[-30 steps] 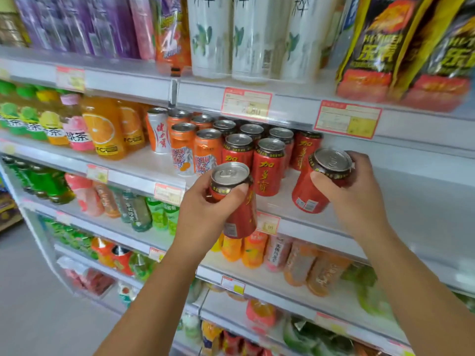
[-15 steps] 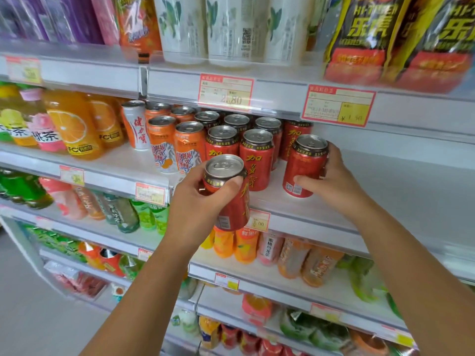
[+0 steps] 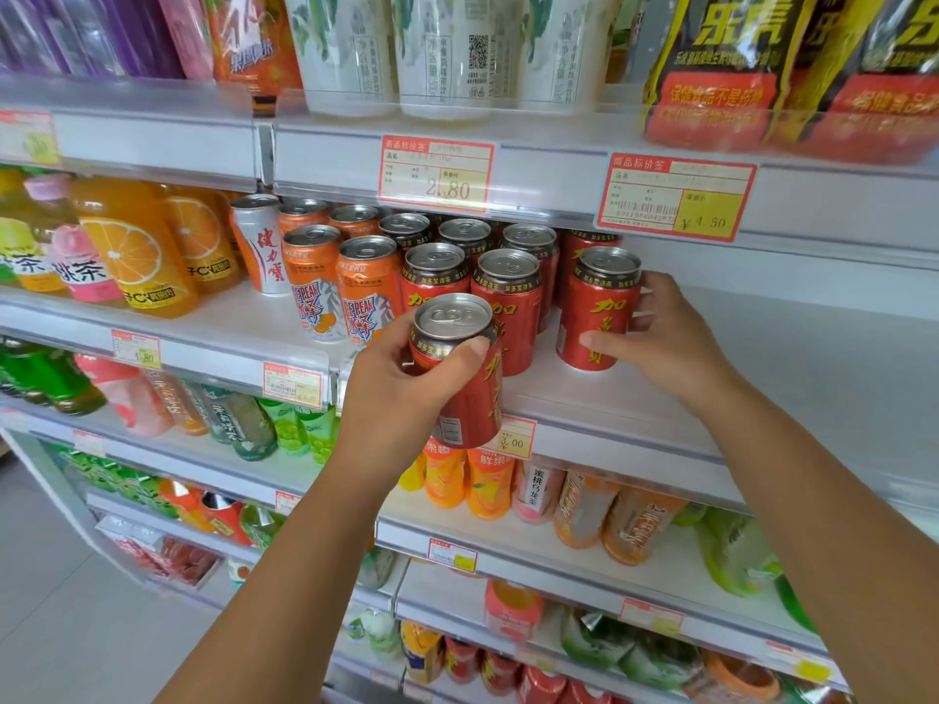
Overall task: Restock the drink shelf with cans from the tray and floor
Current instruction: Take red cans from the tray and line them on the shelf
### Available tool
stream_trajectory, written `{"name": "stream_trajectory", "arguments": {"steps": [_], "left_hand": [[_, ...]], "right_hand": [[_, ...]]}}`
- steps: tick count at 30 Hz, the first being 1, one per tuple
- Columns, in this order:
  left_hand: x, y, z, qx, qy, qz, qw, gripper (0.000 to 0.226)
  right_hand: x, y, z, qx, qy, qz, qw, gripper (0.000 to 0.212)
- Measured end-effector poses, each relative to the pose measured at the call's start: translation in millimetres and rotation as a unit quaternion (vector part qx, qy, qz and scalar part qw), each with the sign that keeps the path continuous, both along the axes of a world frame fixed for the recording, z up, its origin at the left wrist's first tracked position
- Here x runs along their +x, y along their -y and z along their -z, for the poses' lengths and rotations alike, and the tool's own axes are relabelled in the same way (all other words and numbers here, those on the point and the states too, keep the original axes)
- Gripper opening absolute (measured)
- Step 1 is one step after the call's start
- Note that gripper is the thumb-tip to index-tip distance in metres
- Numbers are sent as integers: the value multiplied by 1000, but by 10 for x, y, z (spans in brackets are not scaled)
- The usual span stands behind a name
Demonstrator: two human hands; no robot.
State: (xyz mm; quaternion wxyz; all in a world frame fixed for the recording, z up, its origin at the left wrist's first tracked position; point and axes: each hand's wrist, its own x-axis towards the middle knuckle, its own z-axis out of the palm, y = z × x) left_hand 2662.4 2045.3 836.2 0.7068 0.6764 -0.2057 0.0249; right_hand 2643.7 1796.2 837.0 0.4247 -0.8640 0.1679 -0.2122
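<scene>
head | left hand (image 3: 401,393) grips can (image 3: 465,383) | right hand (image 3: 660,343) holds shelved can (image 3: 597,312)

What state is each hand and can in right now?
Left hand, gripping held red can.
Held red can, tilted, in the air before the shelf, sealed.
Right hand, gripping rightmost red can.
Rightmost red can, upright on the shelf, sealed.
Shelved red cans, upright, sealed.

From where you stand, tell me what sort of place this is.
Most likely a shop's drinks aisle: tiered shelves edged with printed price tags, many identical red cans lined up, and bottled juices alongside.
</scene>
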Motion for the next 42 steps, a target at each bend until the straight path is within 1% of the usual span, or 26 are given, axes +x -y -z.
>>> {"name": "stream_trajectory", "arguments": {"steps": [5,10,13,14,15,16,18,19,20,21,22,23,24,25,26,29,31,32,33,34,35,37,38,40,42], "left_hand": [[-15,-4,4,-6,0,5,1000,30],[-1,-27,28,-6,-2,6,1000,24],[10,-30,37,-15,-14,11,1000,22],[15,-32,37,-17,-17,13,1000,22],[28,-33,41,-18,-18,16,1000,23],[28,-31,28,-19,-21,21,999,22],[43,-19,12,-23,-29,38,999,22],[56,-4,2,-21,-33,47,998,23],[55,16,-24,-16,-37,56,998,24],[61,44,-40,-13,-37,63,997,23],[62,77,-54,-12,-35,73,997,21],[57,118,-71,-16,-31,87,996,20],[43,163,-99,-19,-29,100,994,20],[34,208,-113,-20,-22,112,993,22],[17,251,-131,-15,-11,121,993,24],[24,345,-142,9,11,146,989,28],[60,375,-79,17,16,167,986,41],[86,371,-28,27,26,154,987,48],[116,355,38,53,48,119,990,55],[150,323,123,100,85,70,989,58],[186,281,224,162,139,16,977,57],[258,188,427,277,262,-71,922,48],[285,161,512,316,303,-86,895,45],[335,146,674,364,345,-94,860,45],[353,159,758,376,353,-97,851,48]], "right_hand": [[298,6,20,-7,18,30,999,84],[434,19,90,-5,33,45,998,83],[415,39,99,33,12,44,998,86],[363,23,88,49,17,64,997,86],[279,-10,80,53,41,95,993,81],[165,-69,74,43,85,123,988,71],[-109,-274,65,21,184,133,974,42],[-235,-385,62,30,203,101,974,33],[-342,-490,72,51,195,41,979,29],[-425,-587,88,77,164,-37,983,32],[-482,-667,103,101,123,-113,981,41],[-517,-725,112,119,90,-171,974,54],[-527,-757,125,123,68,-208,968,67],[-526,-785,127,121,59,-226,965,75],[-522,-797,121,113,59,-227,965,77],[-525,-782,107,99,96,-163,977,70],[-531,-753,120,93,123,-103,983,65],[-527,-742,126,90,131,-71,985,63],[-516,-727,127,83,133,-36,987,64],[-497,-701,125,72,133,-3,989,65],[-470,-671,116,57,132,24,989,66],[-408,-610,82,27,126,52,990,67],[-372,-588,67,14,119,58,991,68],[-301,-559,59,-9,98,65,993,69],[-231,-544,89,-18,80,68,994,75]]}}
